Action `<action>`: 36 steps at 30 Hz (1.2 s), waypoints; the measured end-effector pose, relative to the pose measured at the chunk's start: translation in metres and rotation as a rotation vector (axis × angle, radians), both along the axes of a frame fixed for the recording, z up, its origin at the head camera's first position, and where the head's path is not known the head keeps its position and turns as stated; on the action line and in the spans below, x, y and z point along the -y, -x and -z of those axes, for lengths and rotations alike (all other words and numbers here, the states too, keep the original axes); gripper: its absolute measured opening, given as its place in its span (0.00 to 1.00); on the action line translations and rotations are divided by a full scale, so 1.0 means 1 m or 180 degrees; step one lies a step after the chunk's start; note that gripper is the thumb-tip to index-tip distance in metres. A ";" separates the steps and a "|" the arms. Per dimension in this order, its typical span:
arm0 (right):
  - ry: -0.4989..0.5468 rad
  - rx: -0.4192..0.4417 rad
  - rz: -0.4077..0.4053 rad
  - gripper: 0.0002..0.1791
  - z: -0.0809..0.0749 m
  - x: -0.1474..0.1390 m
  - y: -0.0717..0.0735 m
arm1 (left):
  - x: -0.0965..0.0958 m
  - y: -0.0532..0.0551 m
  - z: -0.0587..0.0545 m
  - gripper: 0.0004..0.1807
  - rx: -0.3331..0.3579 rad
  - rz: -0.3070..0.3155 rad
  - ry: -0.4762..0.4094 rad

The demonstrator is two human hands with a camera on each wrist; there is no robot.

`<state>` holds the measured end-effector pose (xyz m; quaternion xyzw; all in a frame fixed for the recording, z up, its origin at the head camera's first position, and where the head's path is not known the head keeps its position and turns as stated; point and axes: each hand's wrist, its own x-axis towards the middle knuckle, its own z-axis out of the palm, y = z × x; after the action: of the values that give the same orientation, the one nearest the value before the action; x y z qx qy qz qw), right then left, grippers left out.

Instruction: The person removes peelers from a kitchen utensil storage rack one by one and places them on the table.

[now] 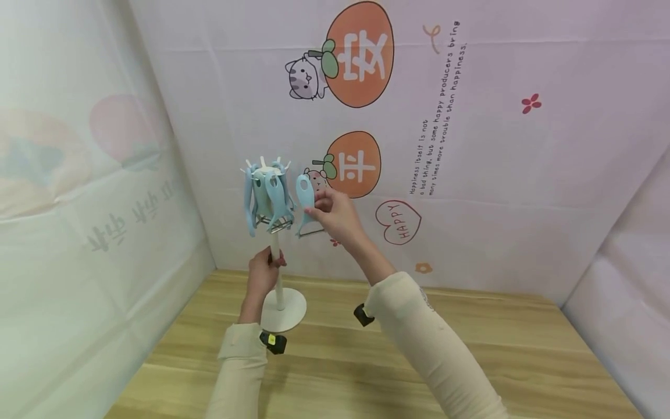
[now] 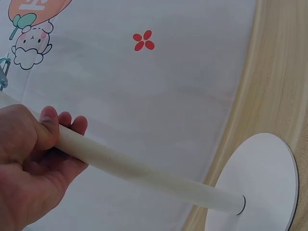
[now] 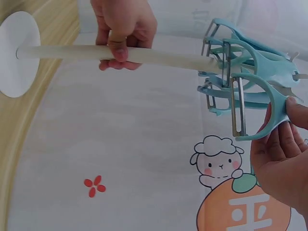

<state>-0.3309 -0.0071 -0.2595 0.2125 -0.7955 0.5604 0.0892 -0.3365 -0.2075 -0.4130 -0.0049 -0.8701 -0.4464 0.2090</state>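
Observation:
A white stand (image 1: 276,250) with a round base and several hooks at its top rises from the table. Several light blue peelers (image 1: 275,198) hang from those hooks. My left hand (image 1: 263,270) grips the pole below them, fingers and thumb wrapped round it, as the left wrist view also shows. To the right of the hanging peelers, my right hand (image 1: 337,218) pinches one light blue peeler (image 1: 305,195) by its handle, hole end up and metal blade down. In the right wrist view this peeler (image 3: 274,103) partly overlaps the hanging ones.
The stand's white round base (image 1: 288,311) rests on the wood-grain table (image 1: 335,361) near its back edge. Behind it hangs a white printed cloth (image 1: 487,174) with orange fruit drawings and lettering. Another cloth (image 1: 78,233) closes off the left side.

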 end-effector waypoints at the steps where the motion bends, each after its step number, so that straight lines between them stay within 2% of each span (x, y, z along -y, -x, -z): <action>1: -0.0012 0.0018 0.0007 0.11 0.003 0.000 -0.001 | 0.000 0.000 0.000 0.03 0.0003 -0.0004 -0.0001; 10: 0.0145 0.0114 0.0006 0.11 0.024 -0.004 -0.010 | 0.002 0.002 0.000 0.03 0.0058 0.0055 -0.0042; 14: 0.0283 0.0277 -0.0020 0.13 0.035 -0.006 -0.015 | 0.003 0.001 0.000 0.03 0.0113 0.0049 -0.0060; 19: 0.0390 0.0479 -0.0036 0.09 0.049 -0.012 -0.024 | 0.003 0.000 -0.001 0.03 0.0131 0.0069 -0.0043; 29: 0.0379 0.0613 0.0032 0.08 0.085 -0.018 -0.041 | 0.002 0.000 0.001 0.02 0.0034 0.0109 -0.0032; 36: 0.0396 0.0851 -0.0078 0.06 0.108 -0.016 -0.051 | 0.004 0.001 0.001 0.02 0.0045 0.0119 -0.0006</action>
<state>-0.2802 0.0089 -0.3679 0.1396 -0.7614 0.6330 -0.0113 -0.3378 -0.2114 -0.4140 -0.0178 -0.8709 -0.4510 0.1945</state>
